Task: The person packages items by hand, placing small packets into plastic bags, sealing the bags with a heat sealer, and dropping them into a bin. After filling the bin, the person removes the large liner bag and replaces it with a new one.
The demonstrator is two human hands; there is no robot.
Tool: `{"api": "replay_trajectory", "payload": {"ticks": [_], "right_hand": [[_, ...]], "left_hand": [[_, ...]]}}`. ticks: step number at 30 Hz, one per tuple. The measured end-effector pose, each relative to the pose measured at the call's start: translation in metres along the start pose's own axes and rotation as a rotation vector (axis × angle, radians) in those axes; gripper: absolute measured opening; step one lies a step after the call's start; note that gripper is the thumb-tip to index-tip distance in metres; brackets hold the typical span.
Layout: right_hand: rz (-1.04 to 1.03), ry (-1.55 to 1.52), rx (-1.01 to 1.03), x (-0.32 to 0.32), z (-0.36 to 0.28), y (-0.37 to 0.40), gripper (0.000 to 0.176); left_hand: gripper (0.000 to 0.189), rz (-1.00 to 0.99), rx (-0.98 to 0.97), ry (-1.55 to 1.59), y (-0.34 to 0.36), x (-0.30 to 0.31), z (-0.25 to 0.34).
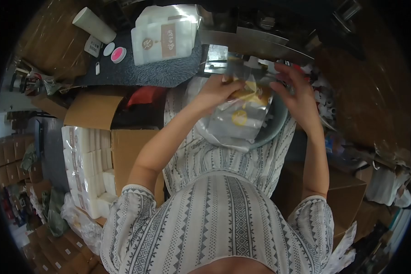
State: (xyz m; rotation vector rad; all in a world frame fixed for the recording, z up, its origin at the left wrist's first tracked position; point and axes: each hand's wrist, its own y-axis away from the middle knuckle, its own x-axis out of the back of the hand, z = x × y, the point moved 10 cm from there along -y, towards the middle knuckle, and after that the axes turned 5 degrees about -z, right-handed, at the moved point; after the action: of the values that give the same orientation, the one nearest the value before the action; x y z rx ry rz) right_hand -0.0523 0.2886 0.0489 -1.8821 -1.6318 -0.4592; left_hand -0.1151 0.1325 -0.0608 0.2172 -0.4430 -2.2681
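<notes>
**Both hands at the mouth of a pouch, over the basin**

A dark grey speckled worktop (pixel 137 73) runs across the far side of the scene. Nearer, on the left, an open brown cardboard carton (pixel 132 150) stands beside rows of white wrapped packs (pixel 84 169). Straight ahead of the person is a round grey-green basin (pixel 278 125). A clear plastic pouch (pixel 239 116) with a round yellow label is held upright above it, mouth uppermost. On the worktop lie a stack of white printed bags (pixel 164 39), a white tapered cup (pixel 93 25) on its side and a small pink round lid (pixel 118 55).

The left hand (pixel 219 89) is closed on the pouch's top edge, fingers pinched around the film, with something yellow (pixel 251 91) showing just inside. The right hand (pixel 297 91) has its fingers spread at the opposite top corner. Whether it actually pinches the film cannot be told.

The step in hand looks like working at the pouch's opening, either filling it or settling what is inside. The next move would call for keeping the mouth up and steady over the basin. The right hand also needs a sure hold on its corner, because thin film tends to fold and slip.
</notes>
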Motion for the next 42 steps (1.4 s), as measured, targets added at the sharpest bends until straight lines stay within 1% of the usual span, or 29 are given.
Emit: {"api": "replay_trajectory", "payload": {"ticks": [1, 2, 6, 8, 9, 10, 11, 12, 13, 14, 15, 16, 17, 18, 19, 21, 23, 25, 26, 28, 29, 31, 32, 34, 35, 36, 37, 41, 42], "right_hand": [[0.002, 0.001, -0.002, 0.005, 0.002, 0.004, 0.033], [-0.015, 0.023, -0.058, 0.010, 0.007, 0.009, 0.034], [0.001, 0.013, -0.166, 0.037, 0.038, 0.031, 0.035], [0.106, 0.350, -0.228, 0.066, 0.028, 0.044, 0.030], [0.136, 0.557, -0.264, 0.077, 0.032, 0.054, 0.027], [0.177, 0.764, -0.302, 0.089, 0.039, 0.060, 0.025], [0.192, 0.753, -0.278, 0.093, 0.048, 0.059, 0.025], [0.070, 0.809, -0.430, 0.089, 0.076, 0.062, 0.024], [-0.059, 0.863, -0.587, 0.083, 0.103, 0.069, 0.023], [-0.055, 0.860, -0.579, 0.078, 0.116, 0.067, 0.023], [-0.090, 0.813, -0.555, 0.066, 0.131, 0.062, 0.023], [-0.125, 0.767, -0.533, 0.057, 0.135, 0.054, 0.023], [-0.123, 0.767, -0.530, 0.055, 0.133, 0.048, 0.023], [-0.119, 0.615, -0.437, 0.051, 0.118, 0.038, 0.023], [-0.113, 0.464, -0.344, 0.045, 0.102, 0.028, 0.024], [-0.109, 0.454, -0.358, 0.042, 0.093, 0.018, 0.023], [-0.122, 0.449, -0.377, 0.039, 0.091, 0.015, 0.023], [-0.068, 0.593, -0.405, 0.047, 0.090, 0.016, 0.019], [-0.069, 0.594, -0.410, 0.049, 0.088, 0.018, 0.019], [0.090, 0.507, -0.417, 0.068, 0.077, 0.022, 0.017], [0.082, 0.507, -0.431, 0.068, 0.075, 0.025, 0.017], [0.143, 0.050, -0.374, 0.065, 0.071, 0.024, 0.017], [0.141, 0.053, -0.387, 0.061, 0.068, 0.024, 0.017], [-0.001, -0.134, -0.233, 0.033, 0.041, 0.017, 0.019], [0.002, -0.132, -0.240, 0.025, 0.031, 0.014, 0.019], [-0.030, -0.130, -0.129, 0.012, 0.009, 0.009, 0.020], [-0.063, -0.130, -0.019, 0.000, -0.012, 0.006, 0.021], [-0.156, -0.065, 0.030, -0.040, -0.041, -0.006, 0.021], [-0.123, 0.022, 0.246, -0.044, -0.063, -0.008, 0.022]], "left_hand": [[0.029, -0.001, 0.008, 0.255, -0.007, 0.000, 0.000], [0.035, -0.025, 0.005, 0.286, -0.012, 0.000, 0.003], [0.036, 0.016, 0.004, 0.262, -0.008, 0.008, -0.005], [0.037, -0.079, -0.088, -0.100, -0.001, 0.022, 0.010], [0.038, -0.064, -0.047, -0.152, -0.003, 0.044, 0.006], [0.037, 0.080, -0.085, -0.196, -0.005, 0.082, 0.017], [0.036, 0.221, -0.121, -0.238, -0.006, 0.121, 0.028], [0.038, 0.523, -0.162, -0.391, -0.002, 0.168, 0.040], [0.038, 0.532, -0.166, -0.396, -0.014, 0.188, 0.037], [0.042, 0.804, -0.438, -0.880, -0.004, 0.200, 0.072], [0.046, 1.059, -0.713, -1.370, 0.013, 0.180, 0.088], [0.046, 1.066, -0.713, -1.370, 0.010, 0.182, 0.077], [0.050, 1.010, -0.618, -1.396, -0.002, 0.184, 0.060], [0.055, 0.953, -0.528, -1.418, -0.012, 0.182, 0.051], [0.055, 0.955, -0.534, -1.420, -0.010, 0.176, 0.048], [0.060, 0.906, -0.408, -1.287, -0.006, 0.173, 0.031], [0.060, 0.892, -0.382, -1.236, 0.003, 0.171, 0.026], [0.061, 0.877, -0.355, -1.184, 0.017, 0.163, 0.022], [0.060, 0.901, -0.408, -1.200, 0.031, 0.153, 0.024], [0.060, 0.911, -0.463, -1.218, 0.055, 0.133, 0.020], [0.057, 0.824, -0.455, -1.283, 0.062, 0.114, 0.009], [0.054, 0.721, -0.441, -1.338, 0.069, 0.098, 0.002], [0.045, 0.710, -0.478, -1.298, 0.078, 0.100, 0.007], [0.036, 0.688, -0.511, -1.251, 0.093, 0.100, 0.016], [0.027, 0.711, -0.381, -1.147, 0.096, 0.113, 0.012], [0.019, 0.730, -0.253, -1.042, 0.099, 0.123, 0.007], [0.009, 0.832, -0.438, -1.021, 0.114, 0.112, 0.025], [0.009, 0.786, -0.470, -1.012, 0.133, 0.079, 0.050], [0.007, 0.761, -0.553, -0.973, 0.136, 0.069, 0.058]]}}
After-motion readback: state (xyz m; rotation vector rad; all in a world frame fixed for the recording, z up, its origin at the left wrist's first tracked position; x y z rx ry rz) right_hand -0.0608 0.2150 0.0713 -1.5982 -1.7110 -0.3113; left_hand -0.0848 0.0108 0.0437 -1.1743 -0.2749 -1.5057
